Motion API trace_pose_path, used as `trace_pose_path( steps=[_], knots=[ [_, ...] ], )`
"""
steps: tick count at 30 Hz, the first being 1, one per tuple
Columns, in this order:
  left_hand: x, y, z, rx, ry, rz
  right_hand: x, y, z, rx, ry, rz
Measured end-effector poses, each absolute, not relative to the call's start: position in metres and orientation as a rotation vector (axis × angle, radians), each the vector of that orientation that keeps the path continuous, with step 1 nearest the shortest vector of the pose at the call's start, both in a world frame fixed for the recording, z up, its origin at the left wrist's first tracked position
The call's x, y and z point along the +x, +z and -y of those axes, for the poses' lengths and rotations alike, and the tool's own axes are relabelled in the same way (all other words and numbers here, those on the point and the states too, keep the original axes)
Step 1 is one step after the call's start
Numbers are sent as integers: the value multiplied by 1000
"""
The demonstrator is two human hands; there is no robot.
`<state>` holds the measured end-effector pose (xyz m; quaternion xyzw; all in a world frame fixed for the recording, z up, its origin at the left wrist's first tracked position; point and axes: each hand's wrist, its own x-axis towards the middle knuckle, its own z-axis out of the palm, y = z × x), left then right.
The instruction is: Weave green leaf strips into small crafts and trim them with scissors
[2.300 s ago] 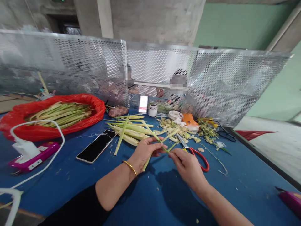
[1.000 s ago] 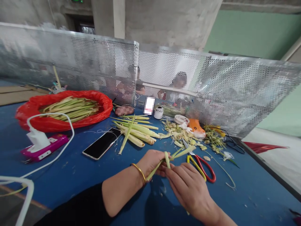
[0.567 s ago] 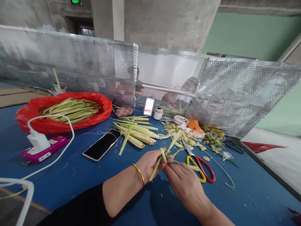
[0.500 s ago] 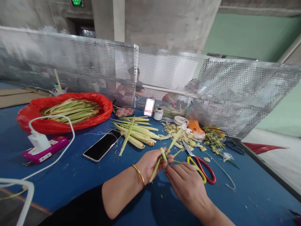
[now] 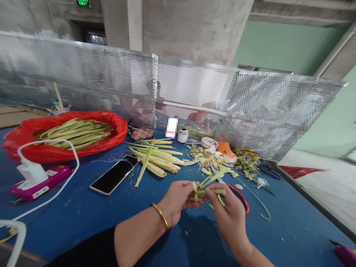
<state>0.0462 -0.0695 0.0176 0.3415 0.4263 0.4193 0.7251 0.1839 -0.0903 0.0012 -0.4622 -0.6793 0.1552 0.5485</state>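
Between my two hands, above the blue table, is a small piece woven from green plant-leaf strips (image 5: 195, 192). My left hand (image 5: 180, 198), with a gold bangle on its wrist, pinches the folded strips between thumb and fingers. Strip ends stick out to the upper right. My right hand (image 5: 229, 207) pinches one strip that points to the right. Scissors (image 5: 239, 196) with red and yellow handles lie behind my right hand, partly hidden by it. A bunch of pale green leaf stalks (image 5: 158, 159) rests on the table beyond my left hand.
Left of the stalks are a phone (image 5: 114, 175), a red plastic bag (image 5: 119, 128) full of long strips and a purple power strip (image 5: 52, 180). Leaf scraps (image 5: 204, 155), a tape roll (image 5: 209, 143) and an orange packet (image 5: 226, 149) lie ahead. A perforated metal screen (image 5: 191, 87) stands behind.
My right hand has turned and moved slightly right, now pinching a strip out to the right. The strip that hung down at the left hand no longer shows there. The view has shifted slightly.
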Motion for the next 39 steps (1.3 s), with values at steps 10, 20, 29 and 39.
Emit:
trace_pose_path(
  steps=[10, 20, 29, 39],
  knots=[
    [38, 21, 64, 810, 795, -853, 180, -6, 71, -1221, 1248, 1003],
    [36, 27, 65, 896, 790, -792, 183, 0, 68, -1256, 1154, 1042],
    [34, 26, 53, 969, 1214, -1169, 182, -6, 76, -1298, 1080, 1443],
    [34, 24, 56, 1226, 1048, -1066, 189, 24, 98, -783, 859, 1917]
  ],
)
